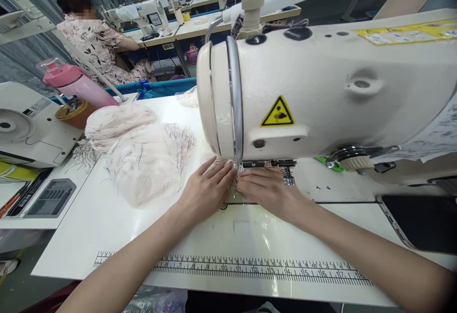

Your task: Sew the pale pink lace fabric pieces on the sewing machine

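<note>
My left hand (205, 189) and my right hand (267, 191) meet under the head of a white sewing machine (300, 89), close to the needle area. A small piece of pale lace fabric (234, 182) shows between their fingertips. The left fingers reach forward over it, closed on its left side. On its right side, the right fingers are pressed together at the lace. Both thumbs are hidden, and the machine head covers most of the needle and presser foot. A heap of sheer pale pink fabric pieces (146, 161) with loose dark threads lies left of my left hand.
A ruler scale (228, 268) runs along the white table's front. A black phone (421, 222) lies at the right. At the left stand a pink bottle (80, 82), a brown cup (74, 113) and another machine (32, 125). A person (96, 46) sits beyond, near more sewing machines.
</note>
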The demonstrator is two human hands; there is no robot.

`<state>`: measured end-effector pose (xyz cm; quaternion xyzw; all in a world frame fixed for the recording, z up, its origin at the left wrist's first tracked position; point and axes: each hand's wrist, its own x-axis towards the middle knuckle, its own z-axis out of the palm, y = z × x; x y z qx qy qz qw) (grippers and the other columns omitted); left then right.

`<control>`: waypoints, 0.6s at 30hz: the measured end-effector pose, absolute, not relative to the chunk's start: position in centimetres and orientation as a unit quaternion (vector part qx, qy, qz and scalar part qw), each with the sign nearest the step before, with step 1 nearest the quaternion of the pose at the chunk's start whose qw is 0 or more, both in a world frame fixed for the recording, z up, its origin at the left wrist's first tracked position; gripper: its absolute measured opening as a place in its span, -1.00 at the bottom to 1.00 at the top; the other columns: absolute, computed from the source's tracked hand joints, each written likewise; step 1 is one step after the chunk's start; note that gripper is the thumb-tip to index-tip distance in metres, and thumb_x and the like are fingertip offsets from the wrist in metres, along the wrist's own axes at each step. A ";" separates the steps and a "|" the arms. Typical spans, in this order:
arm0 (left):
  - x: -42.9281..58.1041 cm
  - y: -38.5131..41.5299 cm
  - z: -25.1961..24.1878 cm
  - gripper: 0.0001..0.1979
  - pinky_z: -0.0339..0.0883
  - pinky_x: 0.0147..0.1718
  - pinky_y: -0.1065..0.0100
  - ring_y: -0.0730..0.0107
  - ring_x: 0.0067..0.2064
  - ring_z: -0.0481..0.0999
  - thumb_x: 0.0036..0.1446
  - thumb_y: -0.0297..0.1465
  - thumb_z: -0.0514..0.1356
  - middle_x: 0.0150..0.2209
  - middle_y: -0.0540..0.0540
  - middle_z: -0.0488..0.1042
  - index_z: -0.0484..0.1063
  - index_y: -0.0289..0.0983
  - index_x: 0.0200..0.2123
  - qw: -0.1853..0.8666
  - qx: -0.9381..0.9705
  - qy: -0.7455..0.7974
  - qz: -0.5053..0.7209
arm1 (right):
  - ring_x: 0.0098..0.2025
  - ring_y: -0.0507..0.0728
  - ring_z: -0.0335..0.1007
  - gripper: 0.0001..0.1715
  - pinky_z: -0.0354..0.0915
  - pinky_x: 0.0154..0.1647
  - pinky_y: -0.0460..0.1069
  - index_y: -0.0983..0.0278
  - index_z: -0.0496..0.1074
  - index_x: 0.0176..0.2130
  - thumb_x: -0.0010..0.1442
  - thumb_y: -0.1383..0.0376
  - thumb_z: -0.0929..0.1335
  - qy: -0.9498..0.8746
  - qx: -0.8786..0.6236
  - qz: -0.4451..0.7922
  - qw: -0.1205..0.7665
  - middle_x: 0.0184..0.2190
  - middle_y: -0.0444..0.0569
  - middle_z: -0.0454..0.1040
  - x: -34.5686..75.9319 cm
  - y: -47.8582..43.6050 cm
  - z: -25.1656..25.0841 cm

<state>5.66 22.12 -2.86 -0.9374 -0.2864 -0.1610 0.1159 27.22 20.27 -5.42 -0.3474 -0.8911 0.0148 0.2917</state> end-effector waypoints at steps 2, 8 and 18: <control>5.7 22.1 -2.8 -0.66 0.29 0.21 0.12 0.22 0.10 0.50 0.30 -0.50 0.02 0.06 -0.13 0.51 0.46 -0.37 0.05 0.119 -0.936 -0.289 -0.161 | -0.19 0.04 0.40 -0.72 0.28 -0.16 -0.05 0.28 0.45 -0.27 0.33 0.52 0.22 -0.891 -0.347 0.009 0.293 -0.28 -0.06 0.52 27.2 20.2 -5.5; 5.9 21.9 -2.8 -0.65 0.29 0.20 0.09 0.18 0.11 0.49 0.30 -0.47 0.02 0.08 -0.18 0.50 0.44 -0.40 0.07 0.128 -0.933 -0.296 -0.160 | -0.21 0.06 0.40 -0.70 0.27 -0.19 -0.03 0.26 0.46 -0.26 0.36 0.48 0.20 -0.885 -0.357 -0.011 0.298 -0.32 -0.06 0.52 27.4 20.3 -5.3; 6.1 21.6 -2.8 -0.60 0.24 0.21 0.02 0.07 0.14 0.45 0.29 -0.41 0.04 0.09 -0.24 0.48 0.40 -0.43 0.12 0.128 -0.929 -0.318 -0.139 | -0.34 0.07 0.40 -0.76 0.17 -0.35 0.01 0.20 0.45 -0.28 0.26 0.49 0.26 -0.856 -0.395 -0.089 0.320 -0.35 -0.17 0.55 27.5 20.4 -4.7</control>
